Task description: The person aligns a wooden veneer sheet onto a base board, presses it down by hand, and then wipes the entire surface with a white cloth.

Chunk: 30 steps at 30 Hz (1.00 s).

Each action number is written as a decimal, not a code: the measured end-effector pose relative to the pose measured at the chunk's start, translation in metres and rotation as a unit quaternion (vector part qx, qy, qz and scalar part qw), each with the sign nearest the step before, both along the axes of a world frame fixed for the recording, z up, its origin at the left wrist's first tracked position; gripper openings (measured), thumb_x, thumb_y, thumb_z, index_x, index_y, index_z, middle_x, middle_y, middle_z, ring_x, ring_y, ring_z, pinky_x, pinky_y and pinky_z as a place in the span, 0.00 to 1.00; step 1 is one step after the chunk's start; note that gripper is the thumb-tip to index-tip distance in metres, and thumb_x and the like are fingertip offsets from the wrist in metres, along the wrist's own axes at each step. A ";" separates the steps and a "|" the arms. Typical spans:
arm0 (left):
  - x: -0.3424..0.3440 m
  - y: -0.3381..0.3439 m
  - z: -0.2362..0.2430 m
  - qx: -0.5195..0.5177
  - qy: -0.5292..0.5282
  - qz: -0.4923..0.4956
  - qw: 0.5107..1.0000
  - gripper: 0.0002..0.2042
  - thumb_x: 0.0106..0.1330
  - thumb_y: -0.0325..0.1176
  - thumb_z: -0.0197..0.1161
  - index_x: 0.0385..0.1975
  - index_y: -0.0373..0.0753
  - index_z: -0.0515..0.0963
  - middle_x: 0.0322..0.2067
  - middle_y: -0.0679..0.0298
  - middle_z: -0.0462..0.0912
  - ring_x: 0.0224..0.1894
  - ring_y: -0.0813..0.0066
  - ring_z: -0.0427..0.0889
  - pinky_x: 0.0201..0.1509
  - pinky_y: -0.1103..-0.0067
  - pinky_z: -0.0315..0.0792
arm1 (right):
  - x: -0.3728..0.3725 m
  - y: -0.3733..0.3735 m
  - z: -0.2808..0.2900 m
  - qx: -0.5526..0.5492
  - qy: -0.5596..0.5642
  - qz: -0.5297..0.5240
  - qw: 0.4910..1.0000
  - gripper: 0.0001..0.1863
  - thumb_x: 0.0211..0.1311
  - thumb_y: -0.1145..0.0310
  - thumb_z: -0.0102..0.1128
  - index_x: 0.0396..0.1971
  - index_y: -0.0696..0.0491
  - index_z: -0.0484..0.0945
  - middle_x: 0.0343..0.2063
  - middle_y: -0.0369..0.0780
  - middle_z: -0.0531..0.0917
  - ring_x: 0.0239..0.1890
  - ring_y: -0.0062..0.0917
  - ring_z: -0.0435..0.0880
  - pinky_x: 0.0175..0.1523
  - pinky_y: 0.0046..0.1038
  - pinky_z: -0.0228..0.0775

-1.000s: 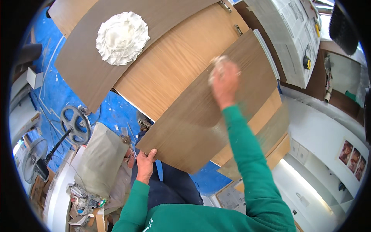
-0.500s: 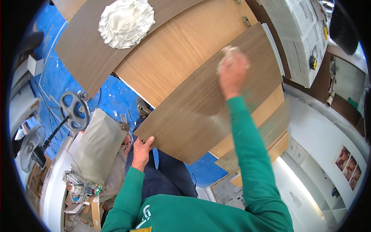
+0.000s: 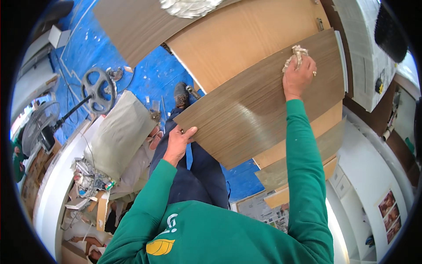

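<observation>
A brown wood-grain panel [image 3: 246, 101] lies slantwise in front of me, with a shiny patch on its middle. My left hand [image 3: 178, 143] grips its near left corner, thumb on top and the other fingers mostly hidden at the edge. Toward the panel's far right end, my right hand [image 3: 300, 79] is closed round a crumpled off-white cloth [image 3: 295, 56] and presses it on the surface. Beneath and beyond the panel shows a lighter wooden board [image 3: 228, 48] with a metal hinge [image 3: 320, 23] at its far end.
Another brown panel [image 3: 136, 26] at the far left bears a white ruffled bundle [image 3: 189, 6]. Left of me are a grey handwheel [image 3: 97, 90], a fan [image 3: 39, 123] and a heap of scraps [image 3: 90, 176]. Blue sheeting [image 3: 145, 75] covers the floor. A tape measure [image 3: 379, 86] sits at right.
The view has shifted, so panels and bundle appear farther up and right. My right hand, blurred before, now shows sharply with the cloth near the same end. My left hand keeps its corner grip.
</observation>
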State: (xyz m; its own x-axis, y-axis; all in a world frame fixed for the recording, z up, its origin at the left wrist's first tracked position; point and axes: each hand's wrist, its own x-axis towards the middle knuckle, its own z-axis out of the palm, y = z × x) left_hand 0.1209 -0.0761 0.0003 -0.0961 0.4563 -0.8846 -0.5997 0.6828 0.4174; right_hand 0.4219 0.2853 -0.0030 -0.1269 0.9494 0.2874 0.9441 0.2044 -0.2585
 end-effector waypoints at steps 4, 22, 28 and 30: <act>0.001 0.005 0.010 -0.004 -0.005 0.015 1.000 0.20 0.78 0.31 0.75 0.67 0.36 0.82 0.56 0.62 0.91 0.54 0.71 0.92 0.56 0.69 0.90 | -0.087 -0.104 0.005 -0.008 0.032 0.132 0.991 0.16 0.71 0.68 0.69 0.56 0.52 0.85 0.55 0.45 0.86 0.60 0.46 0.83 0.68 0.52 0.74; -0.006 -0.032 -0.009 0.047 -0.078 0.013 0.996 0.18 0.74 0.23 0.73 0.62 0.26 0.85 0.59 0.59 0.90 0.57 0.73 0.89 0.62 0.72 0.85 | -0.158 -0.256 0.013 -0.142 0.047 0.341 0.928 0.23 0.57 0.72 0.71 0.56 0.52 0.87 0.57 0.47 0.86 0.59 0.49 0.85 0.66 0.53 0.72; -0.045 -0.022 0.020 0.047 -0.039 -0.029 0.998 0.26 0.77 0.21 0.66 0.74 0.26 0.75 0.60 0.50 0.91 0.56 0.62 0.91 0.64 0.70 0.81 | -0.123 -0.216 0.020 -0.115 0.069 0.287 0.948 0.21 0.59 0.71 0.73 0.54 0.52 0.86 0.58 0.47 0.85 0.61 0.46 0.85 0.69 0.50 0.75; -0.045 -0.017 0.014 0.041 0.228 -0.060 0.971 0.18 0.80 0.23 0.64 0.67 0.29 0.81 0.53 0.52 0.93 0.53 0.63 0.92 0.59 0.68 0.83 | -0.063 -0.174 0.013 -0.107 0.052 0.075 0.990 0.22 0.66 0.70 0.72 0.60 0.54 0.83 0.62 0.51 0.81 0.64 0.51 0.82 0.72 0.52 0.74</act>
